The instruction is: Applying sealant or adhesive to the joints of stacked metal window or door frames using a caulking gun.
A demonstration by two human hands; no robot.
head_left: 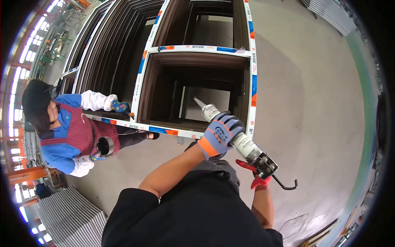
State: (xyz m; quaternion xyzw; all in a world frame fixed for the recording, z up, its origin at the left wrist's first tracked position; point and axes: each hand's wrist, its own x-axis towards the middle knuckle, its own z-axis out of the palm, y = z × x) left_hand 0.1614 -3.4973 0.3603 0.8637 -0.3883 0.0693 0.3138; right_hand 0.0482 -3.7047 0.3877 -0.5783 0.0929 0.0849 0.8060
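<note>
My left hand (222, 133), in a grey-blue and orange glove, wraps around the barrel of a caulking gun (248, 148). The gun holds a pale sealant tube with a tapered nozzle (199, 101), which points up and left over the window frame opening. My right hand (261, 182), in a red glove, grips the gun's rear by its handle, largely hidden under the metal end. A bent rod (288, 187) sticks out behind. Ahead lies a stack of dark brown window frames (154, 88), its top edges covered in white, blue and orange protective tape (254, 78).
At the left, a co-worker in a maroon apron (91, 131) holds a dark round pot (105, 146). The co-worker's other gloved hand (120, 107) is at the frame's corner. Stacked metal profiles (74, 218) lie lower left, more profiles (331, 14) upper right. A green floor stripe (362, 90) runs along the right.
</note>
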